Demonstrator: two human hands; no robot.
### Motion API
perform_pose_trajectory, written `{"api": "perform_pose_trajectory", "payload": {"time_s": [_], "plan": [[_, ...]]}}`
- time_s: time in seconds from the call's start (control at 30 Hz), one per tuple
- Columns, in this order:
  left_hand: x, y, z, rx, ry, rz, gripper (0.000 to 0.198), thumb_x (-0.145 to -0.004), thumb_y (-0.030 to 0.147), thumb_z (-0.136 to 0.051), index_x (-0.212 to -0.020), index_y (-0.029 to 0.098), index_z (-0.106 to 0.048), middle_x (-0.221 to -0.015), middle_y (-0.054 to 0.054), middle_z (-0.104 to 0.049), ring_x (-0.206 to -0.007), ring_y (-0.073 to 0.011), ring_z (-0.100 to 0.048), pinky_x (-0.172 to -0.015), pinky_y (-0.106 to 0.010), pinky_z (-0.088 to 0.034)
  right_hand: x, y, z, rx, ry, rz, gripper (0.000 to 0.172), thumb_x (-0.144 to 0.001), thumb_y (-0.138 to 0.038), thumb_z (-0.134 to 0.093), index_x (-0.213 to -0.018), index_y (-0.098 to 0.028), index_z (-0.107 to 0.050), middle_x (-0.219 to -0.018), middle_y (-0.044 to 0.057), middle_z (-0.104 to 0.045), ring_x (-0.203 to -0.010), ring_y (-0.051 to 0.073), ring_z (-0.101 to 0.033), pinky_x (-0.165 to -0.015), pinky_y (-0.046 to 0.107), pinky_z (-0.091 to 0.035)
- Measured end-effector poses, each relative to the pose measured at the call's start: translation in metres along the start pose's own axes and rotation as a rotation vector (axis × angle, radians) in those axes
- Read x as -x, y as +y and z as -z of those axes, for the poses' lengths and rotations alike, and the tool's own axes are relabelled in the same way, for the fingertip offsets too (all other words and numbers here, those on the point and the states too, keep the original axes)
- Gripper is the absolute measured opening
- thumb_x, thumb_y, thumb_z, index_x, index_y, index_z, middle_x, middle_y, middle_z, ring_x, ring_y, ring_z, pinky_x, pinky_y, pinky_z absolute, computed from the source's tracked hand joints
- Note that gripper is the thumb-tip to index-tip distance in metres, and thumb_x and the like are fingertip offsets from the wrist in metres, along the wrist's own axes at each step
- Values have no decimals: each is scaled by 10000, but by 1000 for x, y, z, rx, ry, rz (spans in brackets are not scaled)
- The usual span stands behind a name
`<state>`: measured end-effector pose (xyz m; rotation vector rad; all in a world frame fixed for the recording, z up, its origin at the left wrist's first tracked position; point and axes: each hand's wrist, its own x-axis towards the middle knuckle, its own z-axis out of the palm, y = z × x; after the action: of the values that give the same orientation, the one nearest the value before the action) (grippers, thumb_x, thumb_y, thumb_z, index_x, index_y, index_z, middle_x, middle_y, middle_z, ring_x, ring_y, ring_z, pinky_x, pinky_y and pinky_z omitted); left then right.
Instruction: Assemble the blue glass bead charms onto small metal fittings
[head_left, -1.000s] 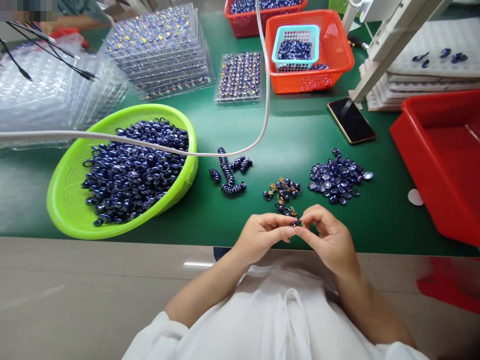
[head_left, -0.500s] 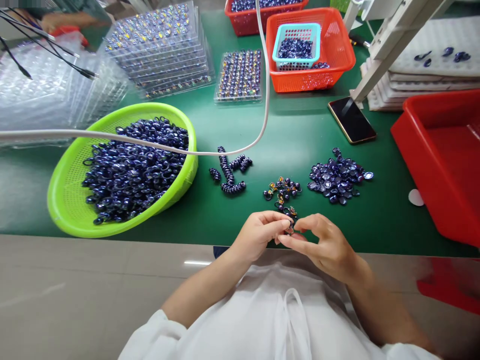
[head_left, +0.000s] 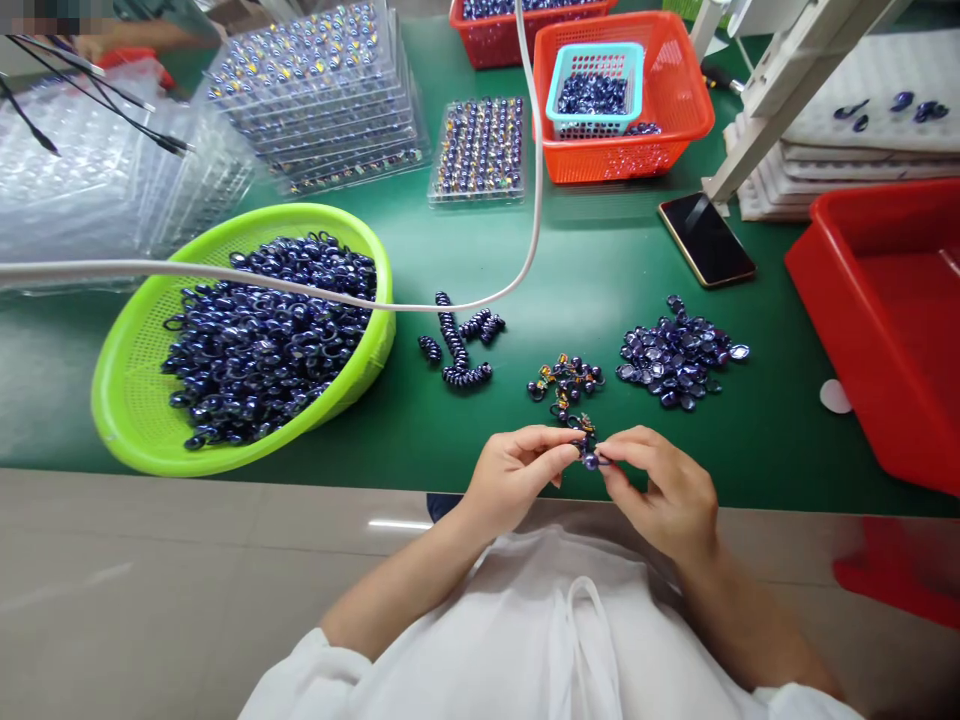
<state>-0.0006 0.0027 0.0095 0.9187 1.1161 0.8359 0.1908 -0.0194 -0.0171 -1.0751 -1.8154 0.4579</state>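
Observation:
Between my fingertips, at the table's front edge, is a small dark blue ring-like piece (head_left: 590,461) with a shiny round top. My left hand (head_left: 517,474) pinches it from the left, and my right hand (head_left: 666,490) pinches it from the right. Just beyond the fingers lies a small group of dark rings with orange and gold bits (head_left: 568,376). To its right is a heap of dark shiny flat pieces (head_left: 673,356). Stacked dark rings (head_left: 454,345) lie in short rows to the left.
A green basket (head_left: 120,420) full of dark rings stands at left. Clear trays (head_left: 322,100) are stacked behind. An orange basket (head_left: 679,80), a phone (head_left: 706,240) and a red bin (head_left: 847,330) are on the right. A white cable (head_left: 532,230) crosses the table.
My right hand's fingers have closed and drawn slightly right. The small ring-like piece between my hands now shows more clearly, its round top facing up.

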Motion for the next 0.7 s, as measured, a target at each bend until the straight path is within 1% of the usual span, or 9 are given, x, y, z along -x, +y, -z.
{"api": "perform_pose_trajectory", "payload": {"time_s": [0.07,0.13,0.3,0.5,0.6,0.7], "plan": [[2,-1,0,-48,-3,-66,265,-797,378,-775,-955,171,-822,-810,-57,-730,-576,-101,-591,-565,-228,-537,1,-1,-2,-20,13,-13,330,-843,-49,-672,-1097,-259,-657,-916,27,-734,-798,164,-706,-680,289,-588],[3,-3,0,-86,-17,-133,260,-827,366,-750,-989,176,-818,-850,-67,-719,-604,-108,-612,-570,-226,-545,1,-2,-3,-35,-2,-1,334,-852,-54,-665,-1109,-267,-665,-925,32,-734,-794,167,-705,-674,294,-590],[4,-10,2,-163,-29,-257,226,-870,304,-716,-1035,179,-806,-836,-71,-704,-651,-125,-633,-596,-230,-542,0,-3,-3,-17,-19,32,369,-863,-34,-650,-1153,-263,-656,-937,41,-726,-801,163,-688,-694,303,-585],[4,-11,2,-238,-18,-336,194,-889,284,-701,-1015,179,-804,-855,-92,-743,-781,-176,-681,-695,-266,-551,-2,-6,-4,12,-1,22,332,-870,-52,-652,-1131,-256,-661,-927,38,-730,-804,168,-697,-693,302,-584],[4,-12,2,-254,-13,-363,177,-891,286,-702,-997,184,-801,-864,-91,-753,-787,-179,-685,-713,-275,-550,-3,-8,-4,36,-3,10,305,-881,-68,-636,-1117,-259,-665,-913,32,-733,-794,168,-704,-694,304,-584],[2,-14,3,-290,-18,-422,156,-895,263,-699,-993,186,-793,-854,-85,-756,-777,-173,-681,-714,-273,-543,-3,-8,-4,43,-12,12,308,-881,-63,-627,-1121,-255,-655,-914,33,-728,-792,168,-700,-699,308,-579]]}}
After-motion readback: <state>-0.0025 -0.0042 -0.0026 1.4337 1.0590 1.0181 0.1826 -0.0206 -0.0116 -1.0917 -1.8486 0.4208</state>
